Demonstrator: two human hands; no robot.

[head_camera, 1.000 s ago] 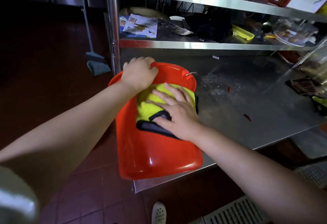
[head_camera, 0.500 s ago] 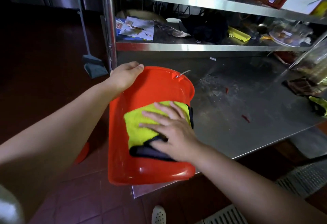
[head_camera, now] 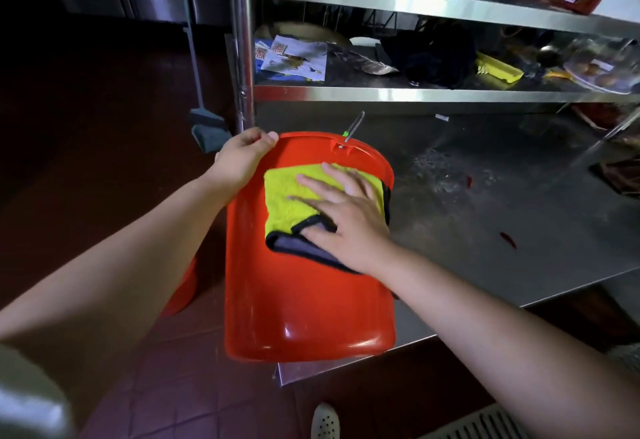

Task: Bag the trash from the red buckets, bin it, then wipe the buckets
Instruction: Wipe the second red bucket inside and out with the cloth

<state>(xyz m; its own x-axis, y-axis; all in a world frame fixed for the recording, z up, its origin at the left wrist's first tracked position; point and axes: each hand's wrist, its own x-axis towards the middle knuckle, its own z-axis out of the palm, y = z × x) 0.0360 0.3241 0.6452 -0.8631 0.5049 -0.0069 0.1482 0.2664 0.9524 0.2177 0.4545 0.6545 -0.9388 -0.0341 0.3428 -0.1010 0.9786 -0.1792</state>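
A red bucket point(head_camera: 304, 303) lies on its side at the left end of the steel table point(head_camera: 485, 230), its base towards me and overhanging the edge. My left hand point(head_camera: 242, 158) grips the bucket's rim at the far left. My right hand point(head_camera: 346, 220) lies flat with fingers spread on a yellow cloth with a dark edge point(head_camera: 294, 203), pressing it against the bucket's upper side. The bucket's wire handle point(head_camera: 353, 128) sticks up at the far rim. A second red bucket point(head_camera: 181, 289) shows partly on the floor, behind my left arm.
Steel shelves point(head_camera: 415, 94) above the table hold papers, a black cloth, yellow and green items. An upright steel post point(head_camera: 242, 57) stands just behind the bucket. A broom with a dustpan point(head_camera: 207, 127) leans at the left. Red scraps point(head_camera: 507, 239) lie on the table. My shoe point(head_camera: 325, 421) is below.
My right hand has slid the cloth up the bucket's side towards the rim. My left hand has stayed on the far rim, shifting its grip slightly.
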